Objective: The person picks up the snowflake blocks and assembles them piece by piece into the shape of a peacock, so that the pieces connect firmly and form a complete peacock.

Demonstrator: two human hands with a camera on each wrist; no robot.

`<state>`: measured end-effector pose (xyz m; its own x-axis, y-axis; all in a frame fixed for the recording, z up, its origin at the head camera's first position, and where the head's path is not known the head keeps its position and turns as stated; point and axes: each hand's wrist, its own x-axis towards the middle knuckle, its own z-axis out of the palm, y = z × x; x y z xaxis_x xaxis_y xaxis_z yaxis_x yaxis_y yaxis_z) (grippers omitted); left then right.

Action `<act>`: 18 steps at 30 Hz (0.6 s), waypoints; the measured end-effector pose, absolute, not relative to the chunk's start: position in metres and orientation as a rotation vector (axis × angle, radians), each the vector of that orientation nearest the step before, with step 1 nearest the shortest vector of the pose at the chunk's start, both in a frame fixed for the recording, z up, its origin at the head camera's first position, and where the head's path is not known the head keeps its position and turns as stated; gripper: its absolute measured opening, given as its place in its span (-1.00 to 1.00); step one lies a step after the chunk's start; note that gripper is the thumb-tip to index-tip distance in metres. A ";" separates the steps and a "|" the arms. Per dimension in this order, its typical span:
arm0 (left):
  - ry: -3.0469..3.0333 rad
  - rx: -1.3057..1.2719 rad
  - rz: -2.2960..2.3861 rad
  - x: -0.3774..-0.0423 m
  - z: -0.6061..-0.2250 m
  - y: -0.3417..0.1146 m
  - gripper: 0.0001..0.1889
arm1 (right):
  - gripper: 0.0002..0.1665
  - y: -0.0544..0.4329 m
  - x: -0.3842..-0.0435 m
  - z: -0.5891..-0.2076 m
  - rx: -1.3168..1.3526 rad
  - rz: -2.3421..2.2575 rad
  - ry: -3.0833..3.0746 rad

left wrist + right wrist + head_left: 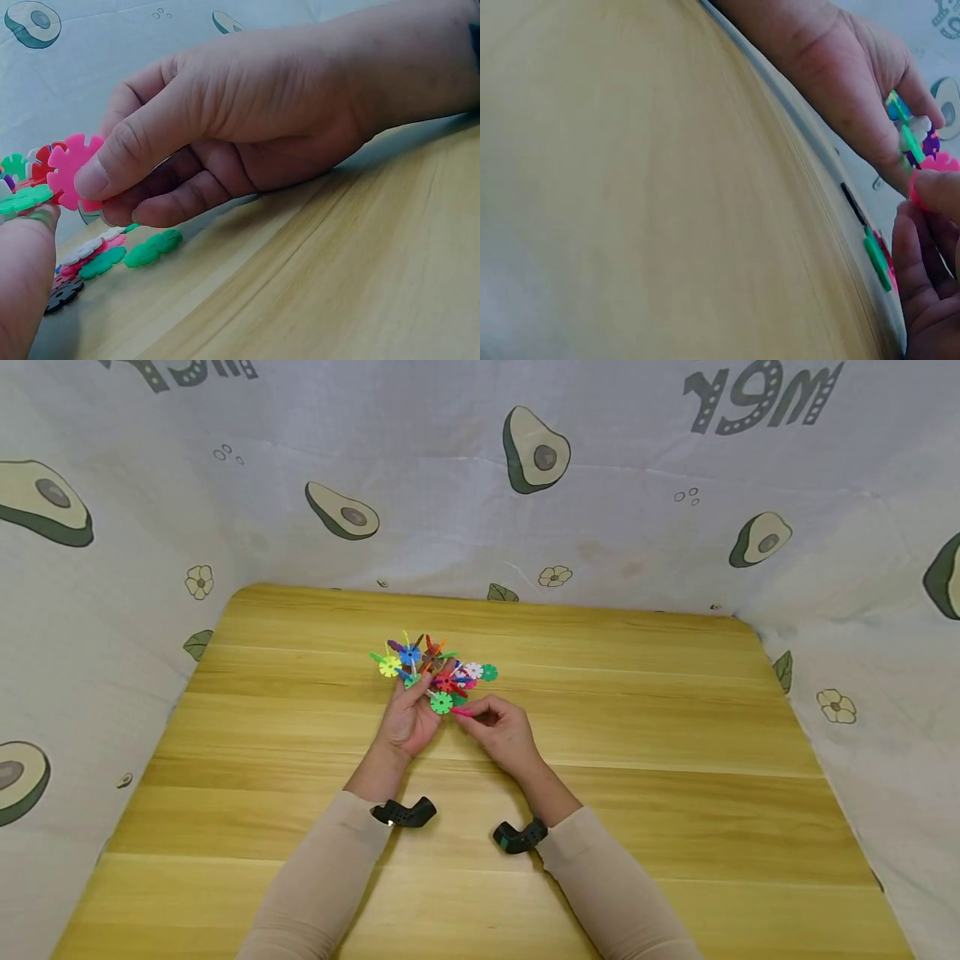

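Note:
My left hand (pixel 408 728) holds a cluster of interlocking plastic snowflake discs (pixel 409 655) in many colours, its thumb across the near side. A light green disc (pixel 441 702) sticks out at the cluster's near edge. My right hand (pixel 506 735) pinches a pink snowflake disc (pixel 66 174) between thumb and fingers. In the head view the pink disc appears edge-on, right at the light green disc's rim. In the left wrist view, the left thumb (pixel 28 262) lies just below the light green disc. Part of the cluster is hidden behind the left hand.
Several loose discs lie on the wooden table (pixel 660 710) beyond the hands, among them a green disc (pixel 154 248) and a black disc (pixel 64 296). A white cloth (pixel 435 452) with avocado prints hangs behind the table and along its sides.

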<state>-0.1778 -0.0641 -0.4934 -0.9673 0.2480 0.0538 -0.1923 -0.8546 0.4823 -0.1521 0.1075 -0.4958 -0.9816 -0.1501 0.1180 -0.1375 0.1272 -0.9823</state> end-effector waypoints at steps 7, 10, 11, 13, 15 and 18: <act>0.684 0.183 2.819 -0.178 -0.494 -0.064 -0.31 | -0.88 0.107 -0.151 -0.495 -0.268 -2.045 2.364; 0.657 0.189 2.817 -0.179 -0.494 -0.064 -0.32 | -0.88 0.107 -0.151 -0.495 -0.267 -2.045 2.355; 0.657 0.193 2.815 -0.179 -0.494 -0.064 -0.32 | -0.88 0.107 -0.151 -0.495 -0.267 -2.044 2.356; 0.653 0.186 2.806 -0.179 -0.493 -0.064 -0.33 | -0.87 0.107 -0.151 -0.495 -0.270 -2.046 2.354; 0.643 0.171 2.801 -0.178 -0.492 -0.064 -0.34 | -0.86 0.107 -0.150 -0.495 -0.273 -2.048 2.348; 0.630 0.145 2.795 -0.178 -0.491 -0.064 -0.34 | -0.85 0.106 -0.150 -0.494 -0.278 -2.058 2.334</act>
